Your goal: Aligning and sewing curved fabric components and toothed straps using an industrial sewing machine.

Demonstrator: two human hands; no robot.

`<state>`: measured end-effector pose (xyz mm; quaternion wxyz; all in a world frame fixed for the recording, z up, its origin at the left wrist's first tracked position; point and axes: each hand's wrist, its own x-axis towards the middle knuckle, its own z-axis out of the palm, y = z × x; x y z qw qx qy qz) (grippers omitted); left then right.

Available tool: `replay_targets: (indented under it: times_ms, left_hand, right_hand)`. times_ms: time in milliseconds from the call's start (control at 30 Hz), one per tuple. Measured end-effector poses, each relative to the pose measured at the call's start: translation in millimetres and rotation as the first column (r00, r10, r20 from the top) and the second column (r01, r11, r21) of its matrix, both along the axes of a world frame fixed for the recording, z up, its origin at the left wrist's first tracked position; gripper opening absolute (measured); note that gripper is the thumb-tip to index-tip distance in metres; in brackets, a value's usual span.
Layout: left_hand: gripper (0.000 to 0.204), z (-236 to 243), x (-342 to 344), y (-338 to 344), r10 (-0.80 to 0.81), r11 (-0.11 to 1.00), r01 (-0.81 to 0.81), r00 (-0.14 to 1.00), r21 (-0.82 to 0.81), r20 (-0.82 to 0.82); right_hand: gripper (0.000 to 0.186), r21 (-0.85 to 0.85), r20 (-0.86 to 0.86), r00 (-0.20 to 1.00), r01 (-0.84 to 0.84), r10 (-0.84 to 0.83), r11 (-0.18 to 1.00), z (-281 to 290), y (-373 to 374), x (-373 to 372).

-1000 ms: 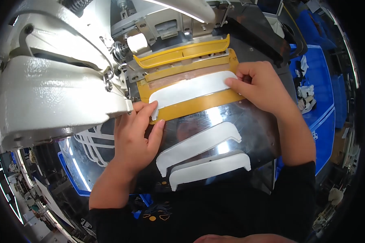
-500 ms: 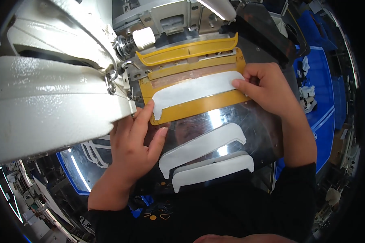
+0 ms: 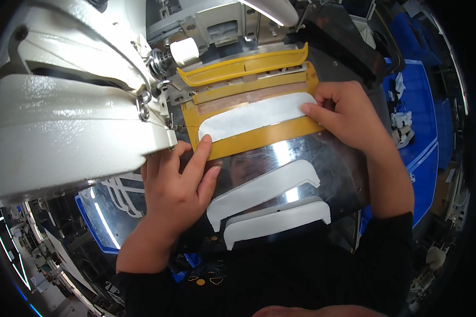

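A white curved fabric piece (image 3: pixel 256 114) lies on a yellow template plate (image 3: pixel 264 136) beside the sewing machine head (image 3: pixel 74 124). At its right end, my right hand (image 3: pixel 346 113) is closed, thumb on top of the fabric and bent fingers at its edge. My left hand (image 3: pixel 177 182) has its fingers apart; the index fingertip presses on the fabric's lower left end, covering part of it. A raised yellow flap (image 3: pixel 243 67) stands along the far side of the plate.
Nearer me, another white curved piece (image 3: pixel 264 190) and a small stack of white pieces (image 3: pixel 277 222) lie on the shiny metal table (image 3: pixel 336 174). Blue bins (image 3: pixel 418 105) stand at the right, with scraps inside. A blue-rimmed tray (image 3: pixel 98 222) is at the left.
My left index finger has moved from the fabric's left edge onto its lower left end, whose downward tab no longer shows. My right hand keeps its grip, almost still.
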<state>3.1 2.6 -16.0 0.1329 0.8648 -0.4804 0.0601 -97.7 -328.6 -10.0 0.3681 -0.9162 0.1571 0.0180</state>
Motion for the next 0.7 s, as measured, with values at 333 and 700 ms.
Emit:
replay_targets:
  times_ms: [333, 700]
  left_hand:
    - [0.050, -5.0, 0.6, -1.0, 0.040, 0.999, -0.040, 0.994, 0.002, -0.103]
    - [0.052, 0.3, 0.9, 2.0, -0.002, 0.998, 0.006, 0.998, 0.070, -0.064]
  right_hand:
    - [0.037, -0.001, -0.037, 0.999, 0.022, -0.022, 1.000, 4.6, 0.0, -0.2]
    - [0.036, -0.072, -0.014, 1.000, 0.021, -0.022, 0.997, 2.3, 1.8, -0.4]
